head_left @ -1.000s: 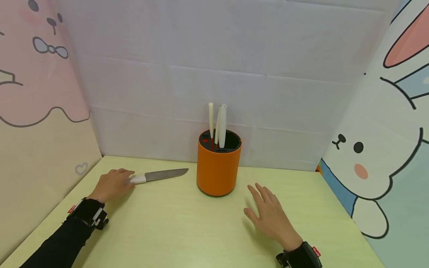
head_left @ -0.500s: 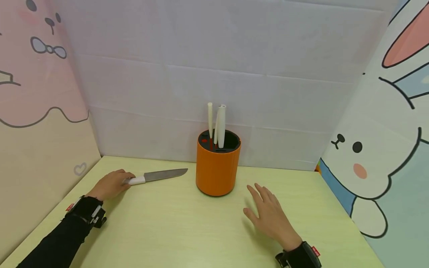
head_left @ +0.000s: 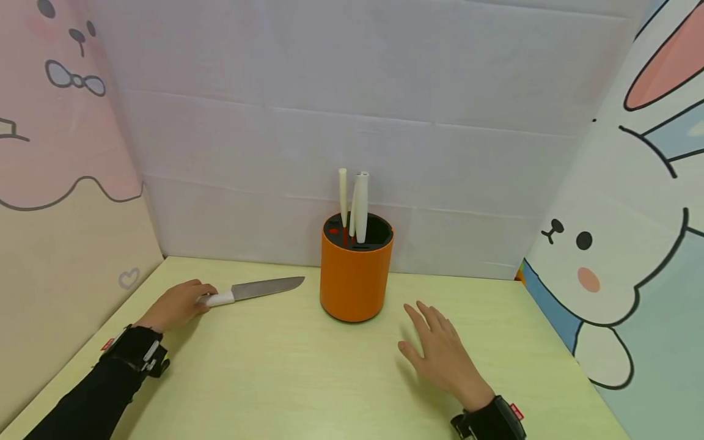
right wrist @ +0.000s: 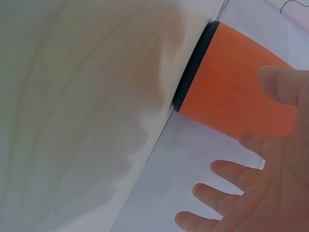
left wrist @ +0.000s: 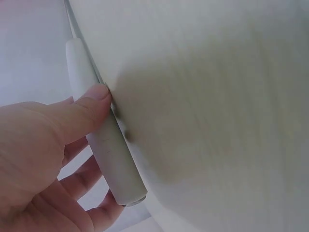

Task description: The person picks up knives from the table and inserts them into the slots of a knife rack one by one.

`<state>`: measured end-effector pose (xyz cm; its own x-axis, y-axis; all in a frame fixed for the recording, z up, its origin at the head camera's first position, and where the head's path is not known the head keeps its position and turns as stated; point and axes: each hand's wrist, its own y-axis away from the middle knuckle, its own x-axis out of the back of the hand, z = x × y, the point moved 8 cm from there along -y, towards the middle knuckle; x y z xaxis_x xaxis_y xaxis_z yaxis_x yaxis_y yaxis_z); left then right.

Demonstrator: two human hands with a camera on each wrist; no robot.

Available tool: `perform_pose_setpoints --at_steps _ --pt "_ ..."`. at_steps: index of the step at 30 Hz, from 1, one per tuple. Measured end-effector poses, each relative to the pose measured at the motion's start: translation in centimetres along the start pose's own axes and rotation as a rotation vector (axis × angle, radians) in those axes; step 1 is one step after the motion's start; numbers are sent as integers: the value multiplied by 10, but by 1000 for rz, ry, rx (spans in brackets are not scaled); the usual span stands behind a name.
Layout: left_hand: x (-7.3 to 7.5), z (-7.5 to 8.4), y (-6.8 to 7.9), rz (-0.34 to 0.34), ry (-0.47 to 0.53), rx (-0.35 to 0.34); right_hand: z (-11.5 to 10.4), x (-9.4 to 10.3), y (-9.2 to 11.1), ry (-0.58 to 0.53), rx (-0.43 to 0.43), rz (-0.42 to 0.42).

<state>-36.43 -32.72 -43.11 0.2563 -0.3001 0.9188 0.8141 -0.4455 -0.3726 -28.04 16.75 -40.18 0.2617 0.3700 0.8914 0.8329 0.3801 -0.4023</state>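
At the left of the table my left hand (head_left: 177, 304) holds a kitchen knife (head_left: 267, 288) by its white handle (left wrist: 113, 159). In the left wrist view the thumb lies across the handle and the fingers curl behind it. The broad grey blade points right, toward an orange knife block (head_left: 354, 281). Several white handles (head_left: 361, 208) stand up from the block's black top. To the right of the block my right hand (head_left: 442, 354) is held over the table with its fingers spread, holding nothing. The right wrist view shows the orange block (right wrist: 236, 82) beyond those fingers.
The pale yellow table (head_left: 308, 379) meets a white sheet (head_left: 247, 153) at the back. Cartoon-printed panels (head_left: 60, 244) stand along the left and right sides. The block stands close to the back edge.
My left hand has drawn slightly to the left with the knife, its fingers now around the handle. The right hand keeps its place beside the block.
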Motion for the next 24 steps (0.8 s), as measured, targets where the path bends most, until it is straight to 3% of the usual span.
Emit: perform_pose_setpoints --at_steps 8,18,24 --pt "7 7 14 4 -20 -33 0 -1 0 2 -1 -6" --pt "23 34 29 67 -20 -114 0 0 1 -6 -5 -16" --pt "25 54 36 88 -39 -176 1 0 1 -2 -2 -16"
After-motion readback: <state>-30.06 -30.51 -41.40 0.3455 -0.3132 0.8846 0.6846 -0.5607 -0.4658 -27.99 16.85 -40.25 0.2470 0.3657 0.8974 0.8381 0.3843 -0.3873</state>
